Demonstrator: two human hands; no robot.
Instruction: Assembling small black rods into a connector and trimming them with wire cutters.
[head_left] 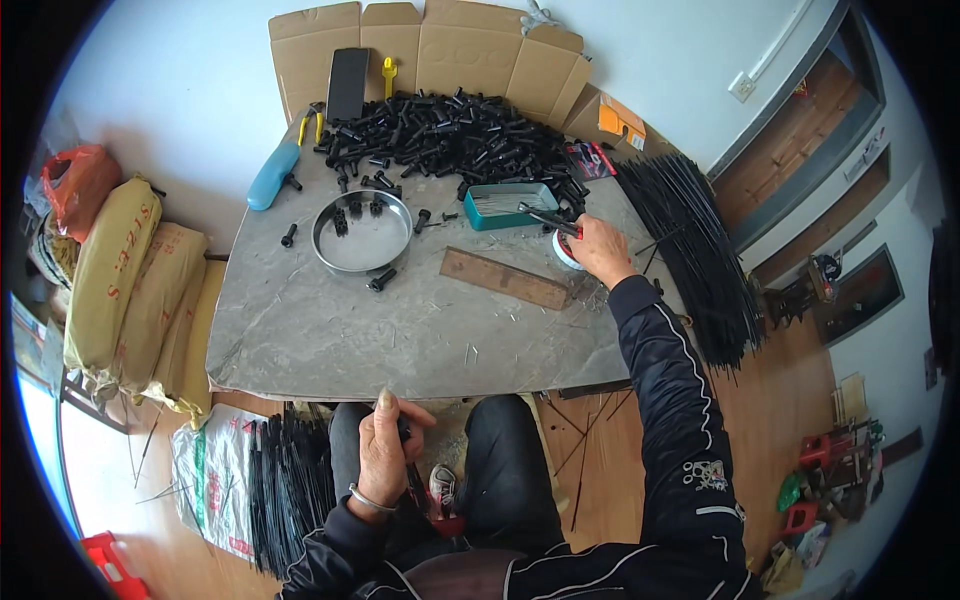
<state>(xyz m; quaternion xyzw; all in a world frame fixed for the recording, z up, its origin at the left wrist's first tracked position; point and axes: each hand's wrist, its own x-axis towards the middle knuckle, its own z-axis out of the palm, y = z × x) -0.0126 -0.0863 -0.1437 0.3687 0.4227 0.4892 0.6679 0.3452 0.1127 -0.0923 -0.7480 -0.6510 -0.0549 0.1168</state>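
R hand is gripping what's prob a black-metal, red-handled pair of pliers, fingers wrapped round the handles; they're hanging over the round white-and-red tub, next to the teal rectangular tin. Imo they're gonna feel stiff, kinda heavy, hardly fragile; grab the handles, bc bare metal's prob slippery. L hand is holding a slim black rod-like piece, fingers closed & mostly hiding it, so idk its shape. Plier tips: too small 2 tell if they're gaping.
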